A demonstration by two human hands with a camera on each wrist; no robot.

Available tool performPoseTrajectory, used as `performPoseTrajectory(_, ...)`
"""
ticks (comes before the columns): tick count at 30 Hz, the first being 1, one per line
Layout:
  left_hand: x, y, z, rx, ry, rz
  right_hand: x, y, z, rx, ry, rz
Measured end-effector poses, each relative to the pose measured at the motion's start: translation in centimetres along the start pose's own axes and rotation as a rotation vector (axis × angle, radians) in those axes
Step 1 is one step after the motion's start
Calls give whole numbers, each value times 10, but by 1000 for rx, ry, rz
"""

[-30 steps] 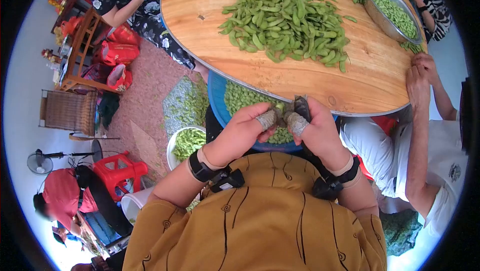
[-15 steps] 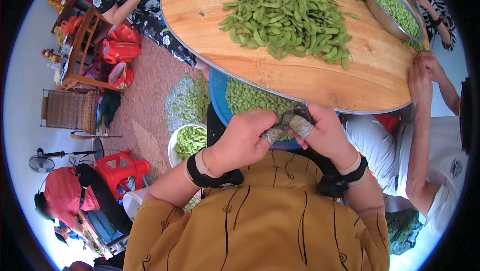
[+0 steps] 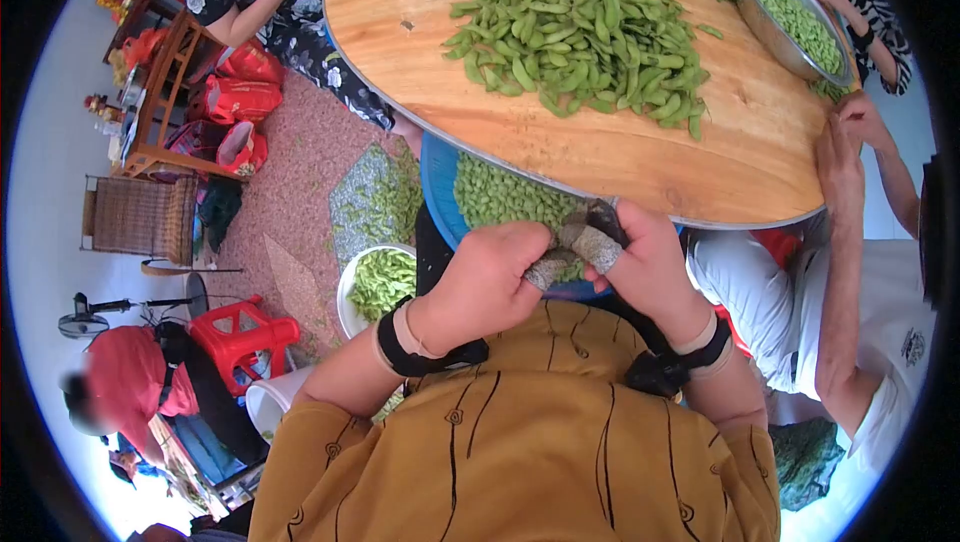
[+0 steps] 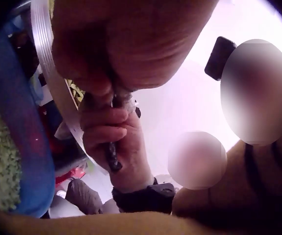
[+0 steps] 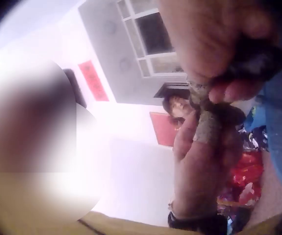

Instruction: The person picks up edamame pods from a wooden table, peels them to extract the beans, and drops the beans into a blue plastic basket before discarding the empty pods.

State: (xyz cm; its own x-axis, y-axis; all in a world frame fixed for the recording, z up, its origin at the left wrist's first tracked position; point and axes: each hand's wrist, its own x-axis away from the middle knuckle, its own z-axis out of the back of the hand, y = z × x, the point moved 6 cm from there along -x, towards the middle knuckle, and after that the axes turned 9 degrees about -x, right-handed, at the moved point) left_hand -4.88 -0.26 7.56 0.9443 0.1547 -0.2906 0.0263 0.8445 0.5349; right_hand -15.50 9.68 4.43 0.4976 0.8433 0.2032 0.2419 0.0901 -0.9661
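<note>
My left hand (image 3: 490,272) and right hand (image 3: 650,252) meet at the table's near edge, over a blue basin (image 3: 437,182) of shelled green beans (image 3: 505,192). Both thumbs wear grey wrapping, and a dark covering (image 3: 605,214) shows at the right index finger. The fingers of both hands are curled in, thumb tips together, pinching a green bean pod that they now hide. In the left wrist view the right hand (image 4: 114,132) is below the left, fingers bent. From the right wrist, the left hand's wrapped thumb (image 5: 207,128) presses close to the right thumb.
A heap of bean pods (image 3: 590,52) lies on the round wooden table (image 3: 740,162), near a metal bowl (image 3: 790,27) of shelled beans. A white bucket (image 3: 347,292) of green pods or hulls stands left. Other people sit around the table; a red stool (image 3: 245,337) is behind left.
The left hand has rolled inward, its back now turned up, and the thumbs have come together. A green bit visible between the fingertips a second ago is hidden now.
</note>
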Motion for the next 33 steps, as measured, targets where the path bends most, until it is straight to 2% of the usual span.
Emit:
performPoseTrajectory(2, -1, 4, -1, 25, -6, -41, -6, 10, -1, -108, -121, -119)
performPoseTrajectory(3, -2, 2, -5, 256, -56, 42, -8, 11, 3, -109, -119, -121)
performPoseTrajectory(4, -2, 0, -8, 485, -105, 124, -9, 15, 3, -238, -182, -196)
performPoseTrajectory(5, -2, 1, -5, 487, -105, 125, -9, 18, 0, -367, -246, -271)
performPoseTrajectory(7, 5, -7, -4, 776, -214, 343, -7, 16, -4, -438, -220, -303)
performPoseTrajectory(8, 10, -11, 2, 773, -204, 346, -6, 16, -5, -507, -196, -332)
performPoseTrajectory(9, 17, -18, 11, 597, -201, 338, -6, 19, -6, -502, -209, -331)
performPoseTrajectory(11, 31, -34, 28, 176, -219, 303, -13, 24, 0, -182, -238, -154)
performPoseTrajectory(12, 42, -44, 35, -66, -242, 279, -13, 28, 3, -15, -254, -159)
performPoseTrajectory(14, 89, -85, 27, -518, -463, 441, -16, 42, 4, 206, -211, 174)
performPoseTrajectory(15, 97, -88, 31, -526, -456, 447, -17, 42, 4, 376, -238, 197)
performPoseTrajectory(17, 111, -98, 36, -762, -585, 545, -19, 45, 5, 376, -253, 163)
performPoseTrajectory(18, 101, -95, 39, -764, -586, 547, -19, 48, 5, 375, -259, 116)
performPoseTrajectory(20, 44, -67, 64, -580, -109, 397, -19, 47, 5, 411, -269, 107)
performPoseTrajectory(22, 5, -55, 69, -560, 45, 327, -18, 45, 5, 451, -277, 99)
performPoseTrajectory(24, -32, -47, 66, -543, 208, 108, -14, 45, 8, 467, -266, 38)
performPoseTrajectory(25, -48, -52, 62, -543, 216, 103, -12, 44, 9, 473, -263, 44)
performPoseTrajectory(27, -73, -54, 53, -739, 238, -33, -7, 43, 15, 352, -182, -16)
performPoseTrajectory(28, -77, -61, 50, -741, 245, -38, -3, 41, 16, 357, -179, -9)
performPoseTrajectory(30, -83, -71, 42, -818, 213, -20, 5, 43, 25, 254, -72, -135)
performPoseTrajectory(31, -84, -71, 43, -818, 213, -28, 8, 41, 27, 251, -66, -132)
performPoseTrajectory(33, -81, -68, 50, -702, 295, -21, 16, 43, 27, 35, -119, -204)
